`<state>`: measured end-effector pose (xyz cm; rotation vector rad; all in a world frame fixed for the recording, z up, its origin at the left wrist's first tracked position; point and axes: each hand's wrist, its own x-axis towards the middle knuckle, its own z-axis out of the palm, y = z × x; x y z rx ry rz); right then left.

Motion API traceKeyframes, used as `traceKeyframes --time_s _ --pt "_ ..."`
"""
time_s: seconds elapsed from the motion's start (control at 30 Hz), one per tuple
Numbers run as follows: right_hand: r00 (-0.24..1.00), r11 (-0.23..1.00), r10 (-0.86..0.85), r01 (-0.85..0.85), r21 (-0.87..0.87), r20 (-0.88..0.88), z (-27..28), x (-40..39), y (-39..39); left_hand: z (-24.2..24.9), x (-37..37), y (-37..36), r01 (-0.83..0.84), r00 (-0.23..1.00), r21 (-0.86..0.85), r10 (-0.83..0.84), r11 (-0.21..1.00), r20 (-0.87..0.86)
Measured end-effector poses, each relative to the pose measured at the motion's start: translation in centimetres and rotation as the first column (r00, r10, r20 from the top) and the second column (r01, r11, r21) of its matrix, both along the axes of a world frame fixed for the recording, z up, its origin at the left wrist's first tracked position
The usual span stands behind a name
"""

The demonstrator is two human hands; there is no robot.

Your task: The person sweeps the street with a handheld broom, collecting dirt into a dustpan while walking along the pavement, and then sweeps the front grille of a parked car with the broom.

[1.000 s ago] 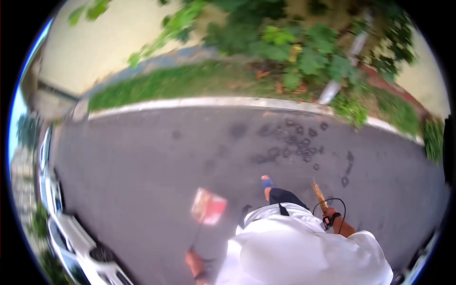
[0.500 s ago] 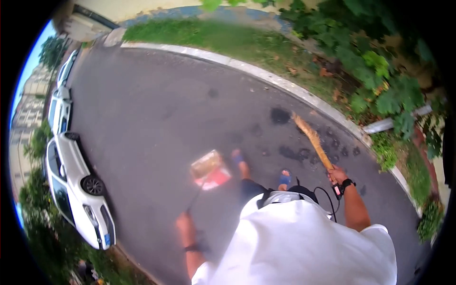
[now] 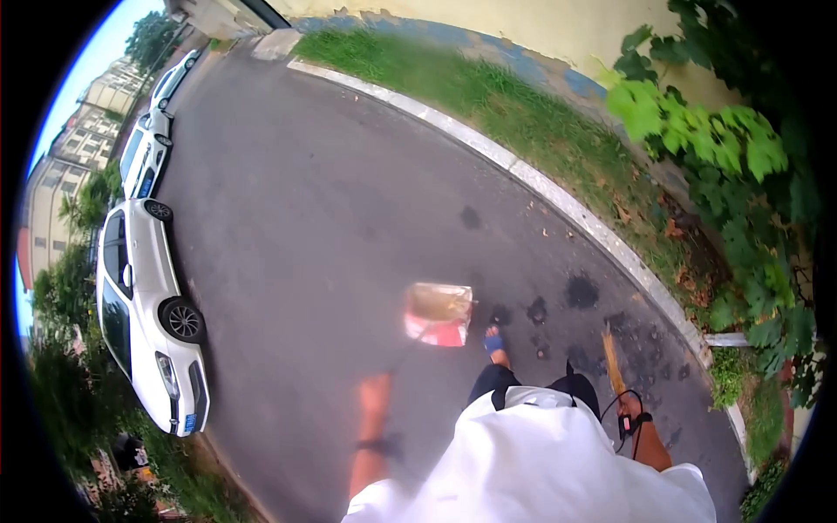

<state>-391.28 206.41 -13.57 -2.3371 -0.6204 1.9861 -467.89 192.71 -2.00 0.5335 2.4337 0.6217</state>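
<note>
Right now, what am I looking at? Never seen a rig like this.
No robot here: one camera on a person's head looks forward and down, so this is a single view. The white shirt is the wearer's own. The right hand holds a straw-coloured brush. The left hand, blurred, seems to hold a red-and-pale pan by a thin dark handle. Whether the pan touches the asphalt is unclear. Dark stains mark the asphalt near the curb; parked white cars line the other side.

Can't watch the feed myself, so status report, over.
Left hand blurred, gripping dustpan. Right hand on broom. Parked cars left, curb right.
</note>
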Motion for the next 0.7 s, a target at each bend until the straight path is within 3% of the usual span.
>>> traceKeyframes --time_s 0.03,0.07,0.17,0.23,0.3,0.4,0.53,0.63,0.7 --pt "1.0 0.999 0.006 -0.005 -0.043 0.01 0.5 -1.5 0.9 0.2 -1.1 1.9 0.042 0.999 -0.018 -0.042 0.999 -0.028" --pt "0.998 0.998 0.054 -0.053 -0.025 0.013 -0.7 -2.4 1.2 0.1 -2.2 3.7 0.224 0.958 0.041 -0.213 0.974 -0.193" --pt "0.904 0.881 0.425 -0.425 0.207 0.043 -9.9 1.7 -1.9 5.6 -3.3 13.3 0.22 0.973 -0.061 -0.215 0.974 0.081" --pt "0.991 0.996 0.037 -0.026 -0.089 0.128 1.0 -7.7 4.1 6.8 -3.5 19.1 0.306 0.952 -0.09 -0.303 0.948 0.047" --pt "0.992 0.992 -0.121 0.121 -0.044 0.023 8.5 -14.0 9.1 6.0 -4.9 22.8 0.407 0.911 -0.107 -0.411 0.907 -0.023" --pt "0.948 0.947 -0.319 0.319 0.038 -0.017 5.6 -16.2 11.7 3.4 -7.3 29.0 0.554 0.816 -0.104 -0.564 0.826 -0.126" --pt "0.941 0.937 -0.336 0.338 0.089 -0.033 3.8 -20.2 18.8 4.3 -7.7 38.0 0.599 0.782 -0.152 -0.615 0.786 -0.099" --pt "0.974 0.962 -0.2 0.216 0.166 -0.105 -4.6 -19.6 22.2 4.2 -8.7 45.4 0.654 0.733 -0.171 -0.673 0.737 -0.101" --pt "0.949 0.951 -0.302 0.306 0.04 -0.093 -8.9 -19.4 24.5 4.4 -8.3 48.2 0.701 0.689 -0.19 -0.722 0.688 -0.071"
